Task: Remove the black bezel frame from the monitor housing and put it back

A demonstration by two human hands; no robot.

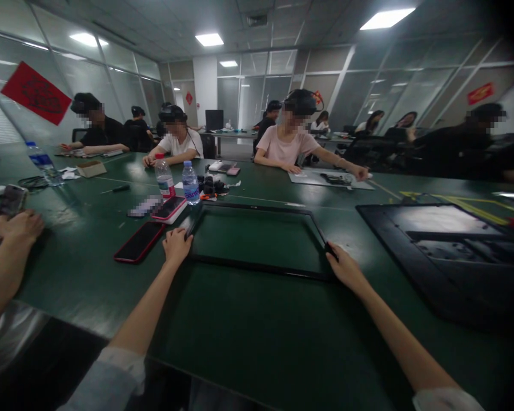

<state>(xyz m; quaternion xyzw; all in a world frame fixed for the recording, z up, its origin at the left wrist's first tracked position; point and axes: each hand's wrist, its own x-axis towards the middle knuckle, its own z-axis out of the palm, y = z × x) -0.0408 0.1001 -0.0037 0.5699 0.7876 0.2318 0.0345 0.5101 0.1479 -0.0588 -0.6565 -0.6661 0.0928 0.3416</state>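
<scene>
A thin black rectangular frame (257, 265) lies flat on the green table (257, 331) in front of me. My left hand (176, 244) grips the frame's left side near its near corner, fingers curled over the edge. On the frame's right side, near the near corner, my right hand (343, 266) is closed. Both arms reach forward, one to each side of the frame.
A red-edged phone (139, 241) lies just left of my left hand, another phone (169, 208) and two water bottles (191, 182) behind it. A large black panel (449, 251) lies to the right. A neighbour's hand (19, 225) holds a phone at left. Several people sit across the table.
</scene>
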